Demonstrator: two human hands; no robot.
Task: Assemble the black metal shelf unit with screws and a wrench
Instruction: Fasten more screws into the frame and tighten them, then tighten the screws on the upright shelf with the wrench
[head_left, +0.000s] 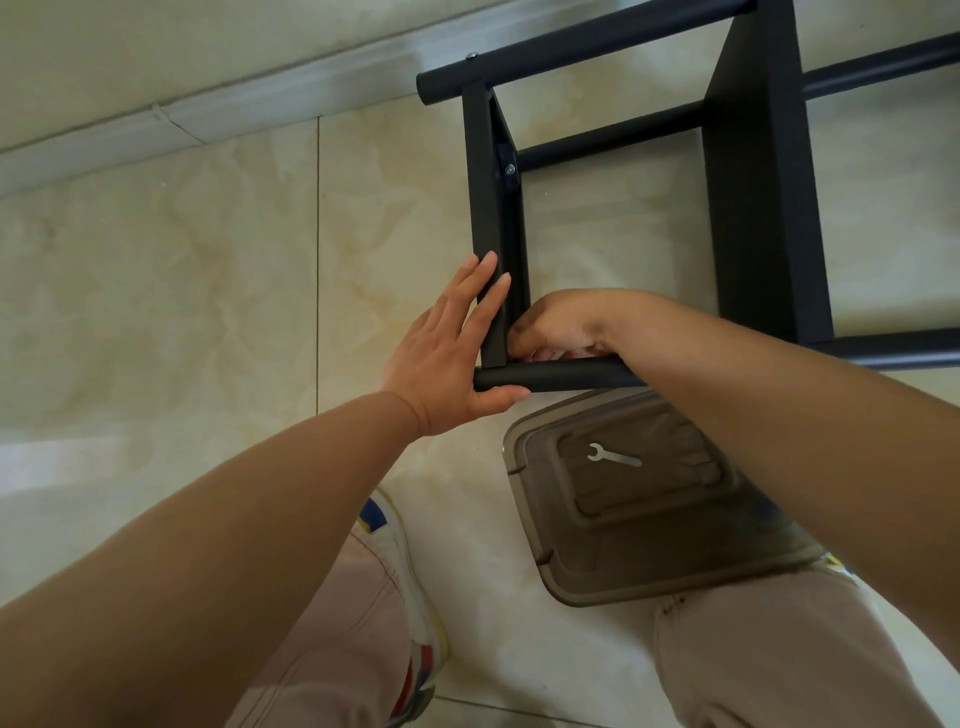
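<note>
The black metal shelf unit (763, 171) lies on its side on the tiled floor, its tubes and flat shelf panels joined. My left hand (447, 353) presses flat, fingers straight, against the outer face of the nearest shelf panel (488, 218), where it meets the near tube (556, 375). My right hand (561, 325) is curled inside that corner, fingertips pinching something small at the joint; what it holds is hidden. A silver wrench (613, 456) lies apart on a box lid. Two screw heads show on the far corner (509, 169).
A translucent brown plastic box (649, 571) with the wrench on its lid sits on the floor just below the near tube, between my knees. A white skirting board (208, 111) runs along the wall at the upper left. My shoe (410, 587) is beside the box.
</note>
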